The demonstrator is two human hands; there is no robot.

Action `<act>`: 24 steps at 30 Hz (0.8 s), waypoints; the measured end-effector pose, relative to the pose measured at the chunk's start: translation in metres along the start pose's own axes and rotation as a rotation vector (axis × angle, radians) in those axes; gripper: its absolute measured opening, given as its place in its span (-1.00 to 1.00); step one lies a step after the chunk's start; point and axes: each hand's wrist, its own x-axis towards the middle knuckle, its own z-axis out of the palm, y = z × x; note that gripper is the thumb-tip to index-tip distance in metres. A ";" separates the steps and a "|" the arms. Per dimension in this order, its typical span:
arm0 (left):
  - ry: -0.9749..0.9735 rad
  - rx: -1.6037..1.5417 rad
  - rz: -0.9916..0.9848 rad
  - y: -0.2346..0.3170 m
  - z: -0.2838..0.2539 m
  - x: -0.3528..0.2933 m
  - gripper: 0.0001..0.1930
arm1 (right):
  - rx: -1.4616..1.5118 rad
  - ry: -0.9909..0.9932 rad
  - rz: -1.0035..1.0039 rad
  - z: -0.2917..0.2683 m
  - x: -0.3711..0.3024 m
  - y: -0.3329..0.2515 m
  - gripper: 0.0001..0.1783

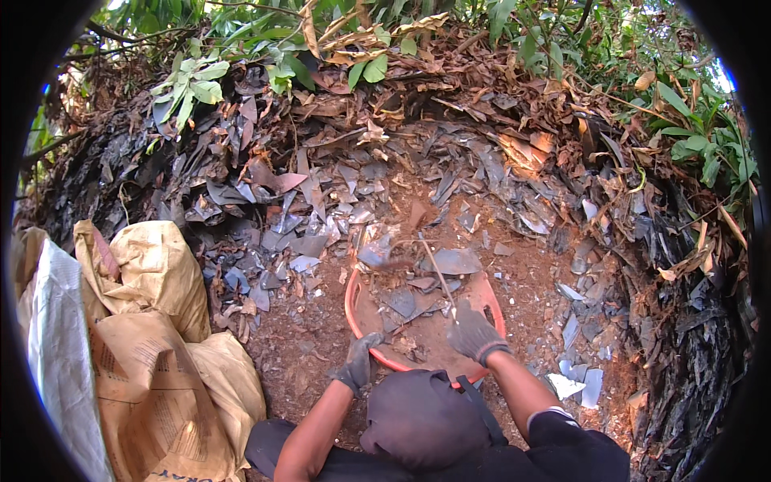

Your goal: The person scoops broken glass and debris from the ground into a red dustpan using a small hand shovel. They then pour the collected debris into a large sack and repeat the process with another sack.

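Note:
An orange-red plastic scoop basket (pixel 351 304) lies on the soil in front of me, its wide mouth toward the slope. Flat grey shards (pixel 401 302) and brown dirt lie inside it. My left hand (pixel 357 363), in a grey glove, is closed on the basket's near-left rim. Over the basket's right side, my gloved right hand (pixel 475 331) is closed around the thin handle of a tool (pixel 436 269). The handle slants away and left toward the basket's mouth. A brown blur lies near its far end, so the tool's head cannot be made out. A larger grey shard (pixel 454 261) rests at the mouth.
A bank of layered dark sheets and broken shards (pixel 305 193) curves around the front and right. Stuffed tan sacks (pixel 152 369) and a whitish sack (pixel 60 345) stand at left. Pale shards (pixel 580 384) lie at right. Dry leaves and green plants (pixel 201 80) top the bank.

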 end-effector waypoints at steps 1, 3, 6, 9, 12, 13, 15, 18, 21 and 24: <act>0.028 0.022 -0.008 0.005 0.001 -0.004 -0.96 | -0.049 -0.008 -0.048 0.000 -0.008 0.008 -0.61; 0.075 0.085 0.037 0.003 -0.018 0.004 -0.91 | -0.159 -0.035 -0.141 -0.005 -0.022 0.024 -0.63; 0.221 0.215 0.138 0.005 -0.013 -0.009 -0.70 | -0.069 -0.135 -0.137 -0.075 -0.038 -0.015 -0.61; 0.207 0.323 0.346 0.003 -0.016 -0.012 -0.39 | 0.049 -0.034 -0.097 -0.079 0.034 -0.023 -0.54; 0.165 0.661 0.565 -0.020 -0.048 0.021 -0.31 | 0.146 0.240 0.059 -0.059 0.144 -0.020 -0.58; 0.170 0.784 0.596 -0.025 -0.039 0.016 -0.29 | 0.106 0.234 0.121 -0.054 0.180 -0.010 -0.57; 0.176 0.990 0.643 -0.034 -0.027 0.004 -0.27 | 0.018 0.141 0.165 -0.030 0.207 0.014 -0.52; 0.132 1.145 0.626 -0.031 -0.028 -0.025 -0.27 | -0.048 -0.004 0.091 0.001 0.199 -0.006 -0.40; 0.058 1.153 0.527 -0.031 -0.039 -0.043 -0.27 | -0.048 0.058 -0.015 0.007 0.125 -0.024 -0.46; -0.065 1.095 0.440 -0.039 -0.029 -0.043 -0.26 | -0.157 0.043 -0.192 0.023 0.089 0.037 -0.52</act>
